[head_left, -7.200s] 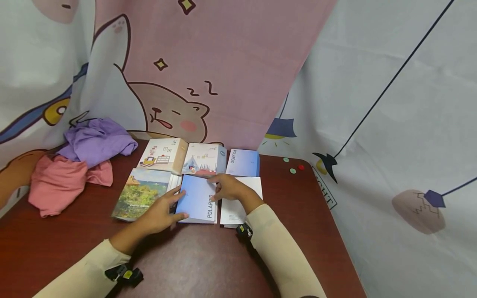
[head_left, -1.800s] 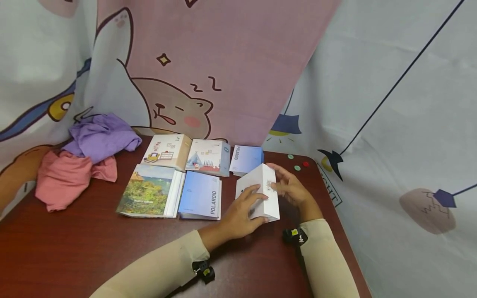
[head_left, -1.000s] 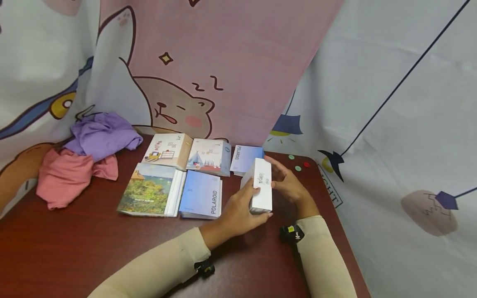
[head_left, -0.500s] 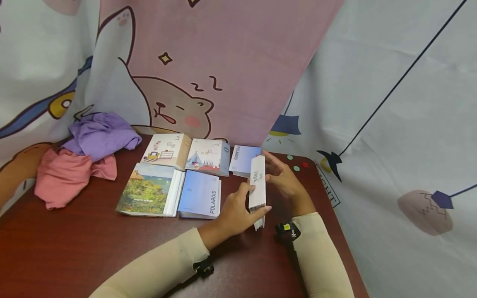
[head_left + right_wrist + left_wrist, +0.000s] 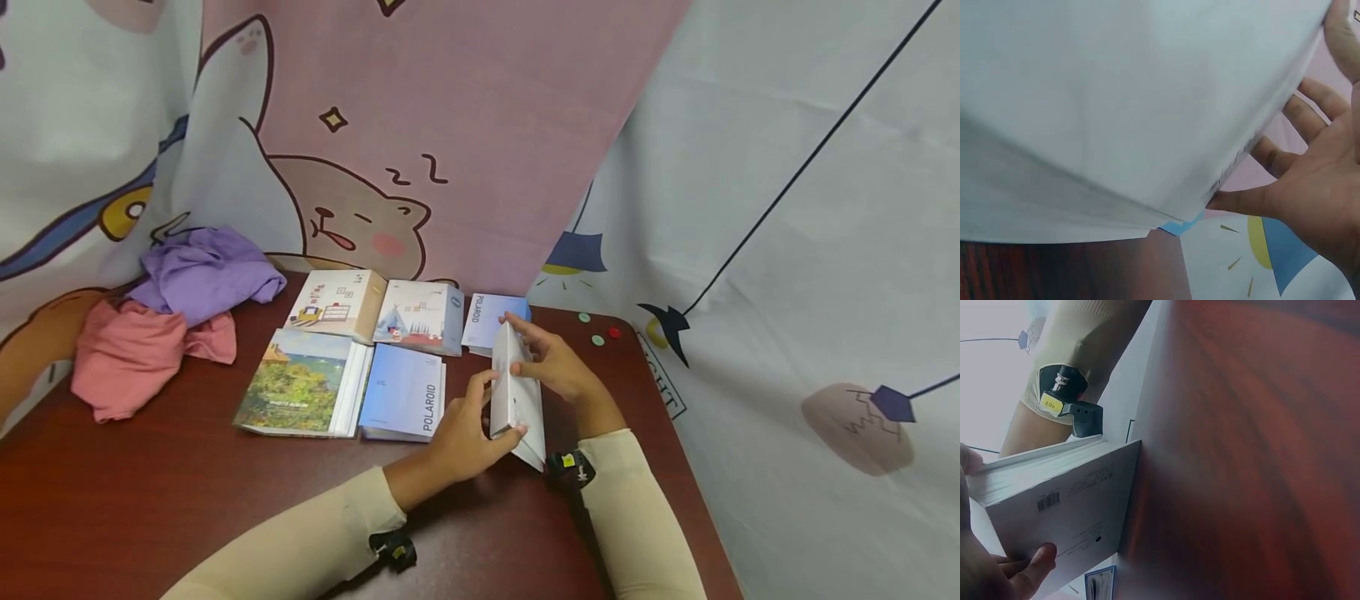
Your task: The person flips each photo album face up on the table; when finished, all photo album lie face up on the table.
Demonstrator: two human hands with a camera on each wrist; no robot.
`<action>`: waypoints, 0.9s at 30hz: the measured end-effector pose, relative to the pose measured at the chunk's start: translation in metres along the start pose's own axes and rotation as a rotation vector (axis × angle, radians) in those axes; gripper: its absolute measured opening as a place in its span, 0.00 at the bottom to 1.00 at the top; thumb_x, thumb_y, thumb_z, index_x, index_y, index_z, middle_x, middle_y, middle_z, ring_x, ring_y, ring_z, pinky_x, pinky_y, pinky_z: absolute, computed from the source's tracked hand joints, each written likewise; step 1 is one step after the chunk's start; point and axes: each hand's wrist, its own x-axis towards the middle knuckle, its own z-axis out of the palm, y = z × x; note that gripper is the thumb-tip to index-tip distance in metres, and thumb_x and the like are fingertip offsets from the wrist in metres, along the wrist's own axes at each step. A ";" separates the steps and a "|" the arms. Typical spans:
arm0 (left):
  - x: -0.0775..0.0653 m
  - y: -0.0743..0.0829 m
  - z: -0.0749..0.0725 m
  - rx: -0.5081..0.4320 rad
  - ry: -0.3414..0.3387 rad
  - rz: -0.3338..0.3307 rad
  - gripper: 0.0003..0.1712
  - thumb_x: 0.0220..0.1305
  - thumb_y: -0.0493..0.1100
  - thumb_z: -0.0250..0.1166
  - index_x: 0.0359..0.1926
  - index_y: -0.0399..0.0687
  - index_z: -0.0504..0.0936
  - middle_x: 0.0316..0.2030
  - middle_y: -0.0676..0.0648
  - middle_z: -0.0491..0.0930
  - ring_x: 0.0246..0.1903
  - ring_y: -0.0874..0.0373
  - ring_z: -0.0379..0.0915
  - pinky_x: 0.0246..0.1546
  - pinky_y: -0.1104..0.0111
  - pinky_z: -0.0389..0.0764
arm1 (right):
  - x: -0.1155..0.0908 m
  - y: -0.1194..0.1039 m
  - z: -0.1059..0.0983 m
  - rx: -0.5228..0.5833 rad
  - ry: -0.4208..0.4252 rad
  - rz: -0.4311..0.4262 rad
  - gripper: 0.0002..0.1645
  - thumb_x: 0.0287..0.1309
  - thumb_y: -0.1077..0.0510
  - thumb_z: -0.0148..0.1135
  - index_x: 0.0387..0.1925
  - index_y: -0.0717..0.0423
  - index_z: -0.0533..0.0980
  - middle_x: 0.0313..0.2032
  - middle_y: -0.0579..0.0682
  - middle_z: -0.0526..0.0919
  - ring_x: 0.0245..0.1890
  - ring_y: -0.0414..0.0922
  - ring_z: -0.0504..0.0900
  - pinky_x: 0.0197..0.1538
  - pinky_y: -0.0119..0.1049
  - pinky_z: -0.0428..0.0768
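A white album (image 5: 530,410) stands tilted on its edge at the right of the table, its cover splayed a little. My left hand (image 5: 463,429) grips its near left side, thumb at the lower corner. My right hand (image 5: 558,364) pinches the top edge near the far end. In the left wrist view, the album's cover (image 5: 1079,503) carries a barcode and small print, with page edges showing above, and fingertips of my left hand (image 5: 1022,575) are on it. The right wrist view has the album (image 5: 1147,106) filling most of the frame, fingers of my right hand (image 5: 1313,181) along its edge.
Left of the hands lie a blue Polaroid album (image 5: 402,390) and a landscape photo album (image 5: 300,383). Behind are two illustrated albums (image 5: 330,304) (image 5: 416,315) and another blue album (image 5: 491,318). Purple cloth (image 5: 210,275), pink cloth (image 5: 131,358) and small discs (image 5: 597,340) lie near the edges.
Earlier both hands were at the blue Polaroid album while the white album lay flat. Both hands then took up the white album and turned it; its wide printed spine has rotated away, leaving a side cover showing.
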 end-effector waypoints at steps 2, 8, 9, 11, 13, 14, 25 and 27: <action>-0.002 0.000 -0.003 0.013 -0.021 -0.032 0.51 0.65 0.50 0.77 0.79 0.40 0.59 0.66 0.30 0.83 0.55 0.47 0.91 0.46 0.60 0.93 | 0.000 0.000 0.000 -0.039 -0.019 0.018 0.63 0.55 0.36 0.83 0.86 0.41 0.61 0.80 0.63 0.69 0.66 0.66 0.77 0.53 0.54 0.92; -0.005 -0.002 -0.009 0.087 -0.062 -0.040 0.56 0.66 0.54 0.76 0.85 0.45 0.57 0.58 0.39 0.91 0.38 0.58 0.92 0.37 0.70 0.89 | 0.000 0.005 0.000 -0.055 -0.064 0.046 0.56 0.62 0.52 0.82 0.85 0.44 0.63 0.78 0.65 0.71 0.69 0.69 0.77 0.53 0.56 0.92; -0.005 -0.003 -0.010 0.099 -0.067 -0.033 0.56 0.66 0.54 0.76 0.85 0.46 0.57 0.56 0.40 0.92 0.37 0.58 0.91 0.38 0.67 0.90 | 0.000 0.006 -0.001 -0.050 -0.067 0.053 0.55 0.63 0.54 0.81 0.85 0.45 0.63 0.78 0.65 0.70 0.70 0.69 0.77 0.54 0.57 0.92; -0.005 -0.004 -0.012 0.133 -0.074 -0.019 0.55 0.66 0.55 0.76 0.85 0.47 0.59 0.51 0.42 0.93 0.38 0.59 0.90 0.40 0.62 0.90 | -0.001 0.009 -0.001 -0.054 -0.072 0.068 0.53 0.63 0.56 0.81 0.85 0.46 0.65 0.80 0.62 0.69 0.74 0.69 0.74 0.57 0.57 0.91; -0.005 -0.006 -0.014 0.167 -0.084 -0.015 0.55 0.66 0.57 0.75 0.85 0.48 0.60 0.47 0.44 0.93 0.38 0.61 0.89 0.41 0.61 0.89 | -0.001 0.012 -0.002 -0.065 -0.075 0.083 0.52 0.62 0.58 0.81 0.84 0.47 0.66 0.81 0.60 0.69 0.78 0.67 0.70 0.63 0.60 0.88; -0.006 -0.006 -0.015 0.182 -0.089 -0.017 0.55 0.65 0.58 0.75 0.85 0.49 0.60 0.45 0.45 0.93 0.37 0.61 0.88 0.41 0.61 0.89 | -0.002 0.014 -0.002 -0.078 -0.077 0.088 0.52 0.62 0.58 0.81 0.83 0.47 0.67 0.81 0.59 0.69 0.80 0.67 0.68 0.66 0.61 0.86; -0.011 -0.010 -0.018 0.233 -0.190 -0.111 0.56 0.66 0.61 0.75 0.85 0.51 0.57 0.33 0.47 0.90 0.29 0.64 0.81 0.35 0.65 0.84 | -0.009 0.026 -0.004 -0.360 -0.083 0.150 0.51 0.64 0.47 0.80 0.83 0.40 0.66 0.81 0.60 0.69 0.76 0.65 0.73 0.66 0.62 0.85; -0.011 -0.010 -0.018 0.242 -0.196 -0.116 0.56 0.66 0.62 0.75 0.85 0.51 0.57 0.30 0.47 0.89 0.28 0.64 0.80 0.35 0.64 0.83 | -0.010 0.025 -0.003 -0.373 -0.073 0.151 0.50 0.63 0.48 0.80 0.83 0.40 0.67 0.81 0.59 0.70 0.78 0.64 0.72 0.68 0.63 0.83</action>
